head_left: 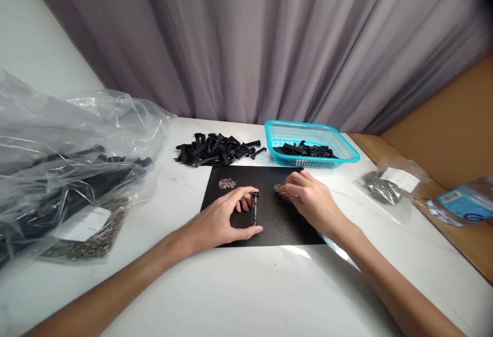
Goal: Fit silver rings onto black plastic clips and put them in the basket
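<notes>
Between the thumb and fingers of my left hand (227,219) stands a slim black plastic part (254,209), held lengthwise over the black mat (269,231). My right hand (308,195) reaches down to a small pile of metal pieces (276,188) on the mat's right side. Its fingertips are bunched at that pile, and whatever they pinch is hidden. A second pile of small metal pieces (227,183), coppery and silvery, lies on the mat beyond my left hand.
Behind the mat lies a heap of black plastic parts (215,149). A turquoise basket (311,162) beside it contains more. Large clear bags (127,116) fill the left side. At right are a labelled bag of metal pieces (385,188), a blue-labelled packet (462,203) and cardboard (447,106).
</notes>
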A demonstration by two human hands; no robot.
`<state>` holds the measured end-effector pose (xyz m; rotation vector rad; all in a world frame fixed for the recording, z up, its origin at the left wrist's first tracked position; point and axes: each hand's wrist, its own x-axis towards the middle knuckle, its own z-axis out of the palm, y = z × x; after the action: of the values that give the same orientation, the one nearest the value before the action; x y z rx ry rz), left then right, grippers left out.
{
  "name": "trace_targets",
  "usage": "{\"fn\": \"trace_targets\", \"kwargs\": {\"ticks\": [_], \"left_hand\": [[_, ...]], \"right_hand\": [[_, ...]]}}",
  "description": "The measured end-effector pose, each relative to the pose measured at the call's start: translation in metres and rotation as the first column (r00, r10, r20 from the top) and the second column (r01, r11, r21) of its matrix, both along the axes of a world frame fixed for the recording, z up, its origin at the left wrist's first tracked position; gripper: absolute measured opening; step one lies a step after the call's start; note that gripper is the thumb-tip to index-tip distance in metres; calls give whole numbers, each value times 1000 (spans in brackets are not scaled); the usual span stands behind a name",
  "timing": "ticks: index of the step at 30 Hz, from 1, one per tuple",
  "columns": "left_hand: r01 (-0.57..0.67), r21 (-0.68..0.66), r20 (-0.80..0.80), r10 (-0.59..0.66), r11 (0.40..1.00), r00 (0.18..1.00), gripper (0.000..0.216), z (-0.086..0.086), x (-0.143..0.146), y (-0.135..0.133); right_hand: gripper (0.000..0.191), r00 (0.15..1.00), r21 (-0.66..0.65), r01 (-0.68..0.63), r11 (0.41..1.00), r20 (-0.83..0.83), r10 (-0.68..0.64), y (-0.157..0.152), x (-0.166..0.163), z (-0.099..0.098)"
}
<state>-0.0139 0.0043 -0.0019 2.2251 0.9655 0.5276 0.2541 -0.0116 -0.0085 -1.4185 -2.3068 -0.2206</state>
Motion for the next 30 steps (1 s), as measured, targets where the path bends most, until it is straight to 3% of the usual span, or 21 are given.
{"fn": "trace_targets", "kwargs": {"ticks": [8, 16, 30], "left_hand": [[30, 37, -15, -30, 999, 999, 65, 2, 1, -1], [45, 50, -22, -44, 998, 999, 64, -1, -1, 1], [76, 93, -19, -74, 993, 997, 64, -1, 0, 0]], "right_hand": [[11, 996, -90, 53, 995, -74, -59, -1, -5, -3], [11, 998, 12, 47, 999, -39, -47, 0, -4, -2], [11, 996, -18, -15, 1000, -84, 13, -4, -11, 0]]}}
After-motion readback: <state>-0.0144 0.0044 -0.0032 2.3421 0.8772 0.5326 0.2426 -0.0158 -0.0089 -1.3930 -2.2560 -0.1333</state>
